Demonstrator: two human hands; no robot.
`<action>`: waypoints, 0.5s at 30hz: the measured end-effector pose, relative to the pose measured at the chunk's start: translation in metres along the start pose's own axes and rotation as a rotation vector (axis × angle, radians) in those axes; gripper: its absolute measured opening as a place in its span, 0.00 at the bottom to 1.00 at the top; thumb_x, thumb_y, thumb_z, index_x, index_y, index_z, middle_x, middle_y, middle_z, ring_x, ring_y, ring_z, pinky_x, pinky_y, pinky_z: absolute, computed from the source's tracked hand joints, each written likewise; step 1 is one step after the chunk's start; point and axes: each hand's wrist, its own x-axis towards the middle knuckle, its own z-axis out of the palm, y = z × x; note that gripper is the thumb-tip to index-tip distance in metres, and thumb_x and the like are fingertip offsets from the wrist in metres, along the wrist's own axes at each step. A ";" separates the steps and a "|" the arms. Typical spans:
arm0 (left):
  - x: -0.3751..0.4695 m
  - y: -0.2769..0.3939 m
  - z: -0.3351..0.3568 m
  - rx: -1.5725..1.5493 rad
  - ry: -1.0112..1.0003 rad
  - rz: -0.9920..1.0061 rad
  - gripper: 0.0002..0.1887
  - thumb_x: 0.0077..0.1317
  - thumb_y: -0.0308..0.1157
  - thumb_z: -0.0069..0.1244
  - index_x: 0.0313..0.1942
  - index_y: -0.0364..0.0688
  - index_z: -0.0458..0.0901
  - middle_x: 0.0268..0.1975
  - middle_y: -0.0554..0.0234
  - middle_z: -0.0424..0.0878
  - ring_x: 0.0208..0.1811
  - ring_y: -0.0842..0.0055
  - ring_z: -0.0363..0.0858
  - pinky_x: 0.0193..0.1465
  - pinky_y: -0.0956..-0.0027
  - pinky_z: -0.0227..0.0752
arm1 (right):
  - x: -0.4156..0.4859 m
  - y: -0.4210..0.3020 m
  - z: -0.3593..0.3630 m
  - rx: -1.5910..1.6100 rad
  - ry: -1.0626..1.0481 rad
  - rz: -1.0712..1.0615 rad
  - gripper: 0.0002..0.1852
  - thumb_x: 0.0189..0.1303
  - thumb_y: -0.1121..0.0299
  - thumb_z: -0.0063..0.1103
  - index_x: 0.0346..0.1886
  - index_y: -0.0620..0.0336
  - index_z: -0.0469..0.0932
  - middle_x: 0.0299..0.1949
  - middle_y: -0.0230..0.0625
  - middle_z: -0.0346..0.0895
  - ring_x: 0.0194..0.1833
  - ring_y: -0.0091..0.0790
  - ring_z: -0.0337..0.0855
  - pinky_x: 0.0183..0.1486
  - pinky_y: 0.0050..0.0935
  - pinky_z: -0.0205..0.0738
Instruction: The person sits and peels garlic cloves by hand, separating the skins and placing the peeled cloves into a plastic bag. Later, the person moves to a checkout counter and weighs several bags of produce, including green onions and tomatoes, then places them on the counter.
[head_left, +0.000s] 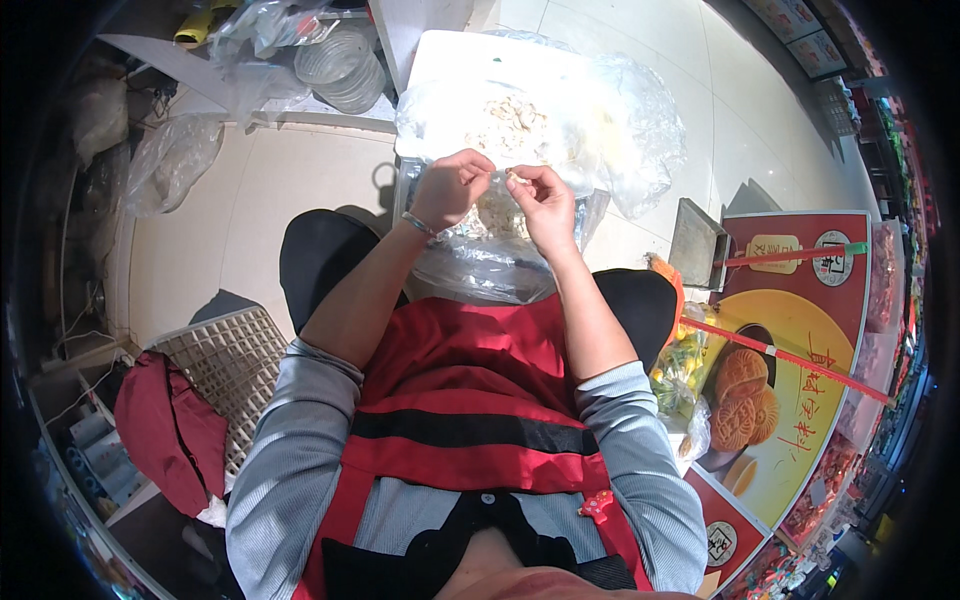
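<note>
My right hand (549, 210) pinches a small pale piece (516, 178) between thumb and fingertips. Close beside it on the left is my left hand (448, 193), its thumb and fingers drawn together; whether anything is between them is too small to tell. Beyond both hands, a pile of whitish, irregular pieces (516, 124) lies on plastic sheeting (442, 112) over a brightly lit white surface (450, 64). Below my hands, similar pale pieces (504, 217) lie in a clear plastic bag (480, 262) between my knees. Glare hides detail on the sheeting.
At the left are a plastic basket (232, 360) with a dark red cloth item (169, 435) and a shelf with stacked clear lids (341, 71). A metal dustpan (694, 244), an orange broom (667, 274) with a red handle (787, 356) and a printed display panel (795, 315) are at the right.
</note>
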 end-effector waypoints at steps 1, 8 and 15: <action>-0.001 0.001 0.000 -0.022 -0.011 -0.006 0.05 0.63 0.27 0.55 0.38 0.36 0.83 0.25 0.70 0.81 0.26 0.90 0.74 0.30 0.80 0.68 | 0.000 0.000 0.000 -0.091 0.008 0.018 0.07 0.59 0.79 0.65 0.41 0.64 0.80 0.36 0.28 0.81 0.34 0.16 0.74 0.38 0.18 0.71; -0.001 0.002 0.005 -0.052 -0.026 0.041 0.08 0.62 0.30 0.57 0.38 0.35 0.85 0.24 0.63 0.85 0.26 0.86 0.80 0.29 0.79 0.71 | -0.002 0.002 0.003 -0.344 0.039 -0.130 0.07 0.55 0.76 0.69 0.36 0.63 0.79 0.38 0.30 0.82 0.34 0.18 0.76 0.39 0.21 0.73; -0.001 -0.004 0.004 0.052 -0.002 0.030 0.07 0.59 0.31 0.59 0.33 0.37 0.84 0.21 0.63 0.83 0.23 0.85 0.80 0.27 0.78 0.71 | -0.003 0.002 0.004 -0.375 0.047 -0.199 0.07 0.54 0.75 0.70 0.35 0.61 0.80 0.36 0.33 0.83 0.30 0.19 0.76 0.36 0.21 0.74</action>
